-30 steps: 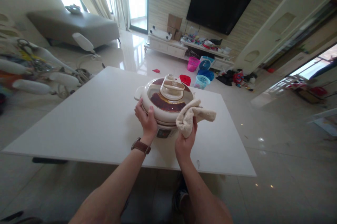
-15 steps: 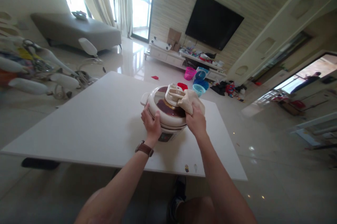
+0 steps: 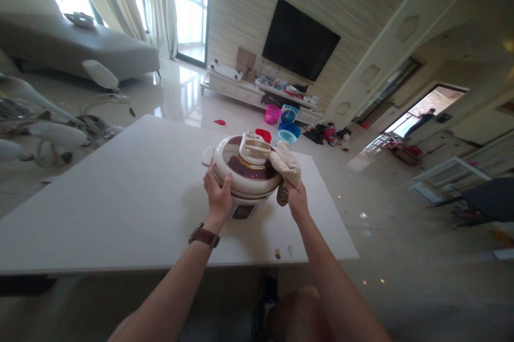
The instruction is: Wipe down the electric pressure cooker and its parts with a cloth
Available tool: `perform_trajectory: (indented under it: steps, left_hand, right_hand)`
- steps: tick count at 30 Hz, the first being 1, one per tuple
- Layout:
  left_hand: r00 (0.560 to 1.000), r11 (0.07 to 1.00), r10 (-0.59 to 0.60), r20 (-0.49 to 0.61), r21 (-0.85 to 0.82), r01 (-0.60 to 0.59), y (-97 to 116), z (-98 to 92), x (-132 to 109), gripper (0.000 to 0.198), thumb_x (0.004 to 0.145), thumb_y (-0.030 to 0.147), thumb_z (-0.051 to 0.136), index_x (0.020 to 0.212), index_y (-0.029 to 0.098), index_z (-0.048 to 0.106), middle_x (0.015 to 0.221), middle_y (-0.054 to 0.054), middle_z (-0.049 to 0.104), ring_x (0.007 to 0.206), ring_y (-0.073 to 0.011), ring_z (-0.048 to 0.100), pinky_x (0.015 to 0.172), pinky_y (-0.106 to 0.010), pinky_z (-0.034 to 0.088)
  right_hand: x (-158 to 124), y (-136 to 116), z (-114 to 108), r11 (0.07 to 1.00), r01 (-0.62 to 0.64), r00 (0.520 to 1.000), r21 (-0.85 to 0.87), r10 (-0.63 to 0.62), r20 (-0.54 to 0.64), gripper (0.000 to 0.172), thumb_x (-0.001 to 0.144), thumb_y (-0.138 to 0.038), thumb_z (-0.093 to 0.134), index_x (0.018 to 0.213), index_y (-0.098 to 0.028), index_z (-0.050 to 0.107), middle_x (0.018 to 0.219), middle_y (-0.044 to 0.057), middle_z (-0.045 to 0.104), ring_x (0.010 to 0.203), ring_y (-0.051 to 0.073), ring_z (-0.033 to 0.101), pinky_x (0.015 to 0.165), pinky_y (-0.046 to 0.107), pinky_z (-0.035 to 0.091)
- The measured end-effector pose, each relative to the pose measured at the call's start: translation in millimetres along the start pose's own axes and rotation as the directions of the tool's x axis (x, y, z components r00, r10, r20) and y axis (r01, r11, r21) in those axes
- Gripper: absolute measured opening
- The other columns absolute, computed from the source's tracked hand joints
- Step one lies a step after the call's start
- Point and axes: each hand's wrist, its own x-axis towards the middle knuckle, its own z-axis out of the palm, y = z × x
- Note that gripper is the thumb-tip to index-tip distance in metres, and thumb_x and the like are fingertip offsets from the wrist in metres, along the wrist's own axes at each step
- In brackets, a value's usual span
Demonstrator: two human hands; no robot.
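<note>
A cream electric pressure cooker (image 3: 247, 184) stands on a white table, its lid (image 3: 225, 157) closed. The lid has a dark see-through window and a raised handle (image 3: 257, 145) in the middle. My left hand (image 3: 218, 195) grips the cooker's near left side, thumb up on the lid's rim and fingers round the edge. In my right hand (image 3: 296, 198) is a bunched cream cloth (image 3: 288, 165), held at the cooker's right side. The cloth's upper end touches the lid near the handle, and a brown patterned part hangs below. My right fingertips are partly hidden by it.
The white table (image 3: 120, 197) carries two small stickers or marks (image 3: 278, 253) near its front edge. Beyond it on the floor are a pink basket (image 3: 273, 114), a light blue basket (image 3: 287, 136) and a red basin (image 3: 263, 135). White curved frames (image 3: 56, 130) stand at the left. A person (image 3: 420, 121) is far right.
My right hand and the cloth have shifted from over the lid's right part outward to its right edge, showing a brown patterned side. My left hand stays on the cooker. The view has turned right.
</note>
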Motion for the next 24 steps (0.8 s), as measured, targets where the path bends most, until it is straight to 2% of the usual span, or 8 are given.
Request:
perform_trajectory:
  steps: [2, 5, 8, 11, 15, 17, 21, 24]
  left_hand:
    - [1.000, 1.000, -0.005, 0.001, -0.007, 0.005, 0, 0.5, 1, 0.062, 0.096, 0.048, 0.063, 0.152, 0.025, 0.050, 0.153, -0.014, 0.053, 0.152, -0.0317, 0.041, 0.133, -0.052, 0.024]
    - [1.000, 1.000, -0.011, -0.001, -0.022, 0.011, 1, 2.5, 0, 0.062, 0.096, 0.047, 0.063, 0.153, 0.024, 0.049, 0.156, -0.015, 0.052, 0.153, -0.0313, 0.040, 0.134, -0.052, 0.023]
    - [1.000, 0.999, -0.015, -0.013, -0.033, 0.014, 3, 4.3, -2, 0.062, 0.097, 0.045, 0.063, 0.154, 0.024, 0.049, 0.159, -0.015, 0.051, 0.154, -0.0313, 0.038, 0.134, -0.053, 0.022]
    - [1.000, 1.000, -0.017, -0.016, -0.026, 0.017, 3, 4.3, -3, 0.062, 0.098, 0.046, 0.062, 0.155, 0.025, 0.048, 0.160, -0.014, 0.050, 0.156, -0.0306, 0.037, 0.135, -0.051, 0.021]
    - [1.000, 1.000, -0.014, 0.004, -0.017, 0.014, 1, 2.2, -3, 0.065, 0.098, 0.049, 0.062, 0.157, 0.024, 0.046, 0.163, -0.015, 0.048, 0.158, -0.0303, 0.035, 0.135, -0.049, 0.020]
    - [1.000, 1.000, -0.009, 0.008, -0.018, 0.009, -1, 1.1, -2, 0.065, 0.098, 0.050, 0.062, 0.156, 0.025, 0.046, 0.163, -0.015, 0.047, 0.158, -0.0302, 0.035, 0.135, -0.049, 0.021]
    - [1.000, 1.000, -0.007, 0.024, -0.015, 0.007, -5, -0.1, 0, 0.065, 0.099, 0.051, 0.062, 0.156, 0.027, 0.045, 0.164, -0.014, 0.046, 0.159, -0.0299, 0.035, 0.135, -0.049, 0.022]
    - [0.999, 0.999, 0.014, 0.037, -0.034, -0.013, -7, -0.2, -5, 0.067, 0.099, 0.049, 0.060, 0.159, 0.027, 0.039, 0.167, -0.015, 0.042, 0.160, -0.0295, 0.034, 0.135, -0.049, 0.023]
  right_hand:
    - [4, -3, -23, 0.985, -0.070, 0.994, 0.161, 0.082, -0.073, 0.043, 0.081, -0.044, 0.078, 0.117, -0.020, 0.074, 0.116, 0.005, 0.080, 0.113, 0.025, 0.075, 0.106, 0.044, 0.059]
    - [8, 0, -65, 0.908, -0.217, 0.940, 0.359, 0.293, -0.172, 0.031, 0.087, -0.039, 0.068, 0.113, -0.022, 0.072, 0.109, 0.005, 0.081, 0.103, 0.022, 0.077, 0.097, 0.041, 0.064]
    - [15, 8, -101, 0.841, -0.386, 0.859, 0.380, 0.477, -0.185, 0.022, 0.093, -0.034, 0.057, 0.106, -0.023, 0.070, 0.099, 0.006, 0.080, 0.093, 0.022, 0.078, 0.090, 0.040, 0.066]
    - [28, 17, -120, 0.782, -0.504, 0.786, 0.367, 0.591, -0.181, 0.019, 0.094, -0.032, 0.052, 0.100, -0.023, 0.068, 0.091, 0.007, 0.078, 0.088, 0.025, 0.077, 0.086, 0.044, 0.066]
    - [47, 32, -134, 0.803, -0.479, 0.833, 0.354, 0.543, -0.104, 0.023, 0.091, -0.035, 0.053, 0.104, -0.024, 0.068, 0.097, 0.009, 0.077, 0.093, 0.026, 0.075, 0.084, 0.045, 0.065]
    - [47, 43, -141, 0.825, -0.492, 0.817, 0.278, 0.547, -0.179, 0.017, 0.087, -0.036, 0.055, 0.097, -0.026, 0.065, 0.091, 0.007, 0.074, 0.086, 0.025, 0.072, 0.079, 0.043, 0.064]
    - [31, 67, -152, 0.818, -0.563, 0.708, 0.117, 0.550, -0.443, 0.012, 0.081, -0.034, 0.059, 0.083, -0.027, 0.050, 0.071, -0.005, 0.054, 0.063, 0.016, 0.058, 0.063, 0.028, 0.053]
    - [29, 73, -141, 0.853, -0.511, 0.750, 0.107, 0.503, -0.430, 0.013, 0.081, -0.030, 0.061, 0.085, -0.025, 0.049, 0.075, -0.006, 0.057, 0.065, 0.011, 0.058, 0.061, 0.020, 0.047]
